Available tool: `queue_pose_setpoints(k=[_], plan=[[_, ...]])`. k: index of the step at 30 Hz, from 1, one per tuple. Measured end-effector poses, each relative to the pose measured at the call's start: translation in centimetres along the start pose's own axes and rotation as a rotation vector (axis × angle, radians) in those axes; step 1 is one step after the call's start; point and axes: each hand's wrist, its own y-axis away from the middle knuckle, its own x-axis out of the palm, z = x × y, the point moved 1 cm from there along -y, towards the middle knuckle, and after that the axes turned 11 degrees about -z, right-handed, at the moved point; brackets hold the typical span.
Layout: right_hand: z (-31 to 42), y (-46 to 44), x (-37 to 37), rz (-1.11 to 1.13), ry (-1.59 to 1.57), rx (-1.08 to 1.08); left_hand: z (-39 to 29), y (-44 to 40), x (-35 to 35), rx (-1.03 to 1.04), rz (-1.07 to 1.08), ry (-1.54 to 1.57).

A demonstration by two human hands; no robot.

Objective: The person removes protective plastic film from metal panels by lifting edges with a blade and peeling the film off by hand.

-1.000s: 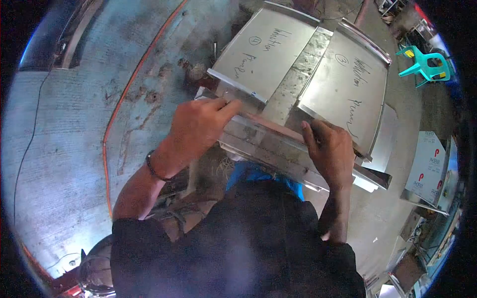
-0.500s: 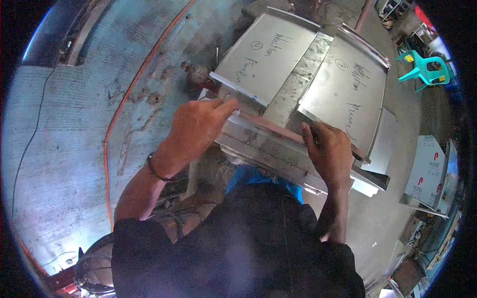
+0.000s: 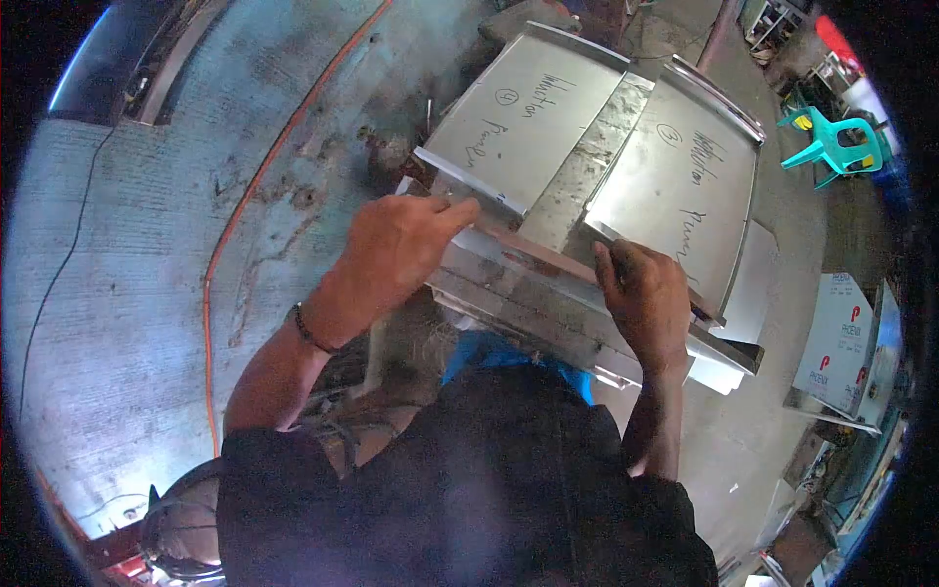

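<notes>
My left hand (image 3: 403, 247) is closed, its fingers pinched together at the left end of a long, narrow brownish strip (image 3: 548, 256). Farther right along that strip, my right hand (image 3: 648, 298) is closed with thumb and forefinger close together. Whatever lies in either grip is hidden by the fingers. Just beyond the hands rest two sheet-metal panels with folded edges and black handwriting. The left panel (image 3: 533, 108) bears a circled 4, the right panel (image 3: 675, 181) a circled 3. A dirty metal surface (image 3: 577, 181) shows between them.
Pale sheet pieces (image 3: 748, 284) stick out at the workbench's right side. On the right stand a turquoise plastic chair (image 3: 836, 147) and a sheet with red logos (image 3: 831, 338). An orange hose (image 3: 208, 293) runs across the floor at left. Below the bench is something blue (image 3: 489, 354).
My left hand's fingers have shifted slightly to the right. The right hand stays in nearly the same place, and the panels look unmoved apart from a small camera shift.
</notes>
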Motion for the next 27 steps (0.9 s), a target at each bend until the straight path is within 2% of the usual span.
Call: queue_pose_setpoints(k=[22,27], plan=[[-0.3,0.0,0.3,-0.048,-0.02,-0.02,-0.1,-0.9,0.4,-0.076,0.034,0.067],[-0.2,0.1,0.3,-0.043,0.011,-0.024,0.0,-0.6,-0.2,-0.033,0.038,-0.035]])
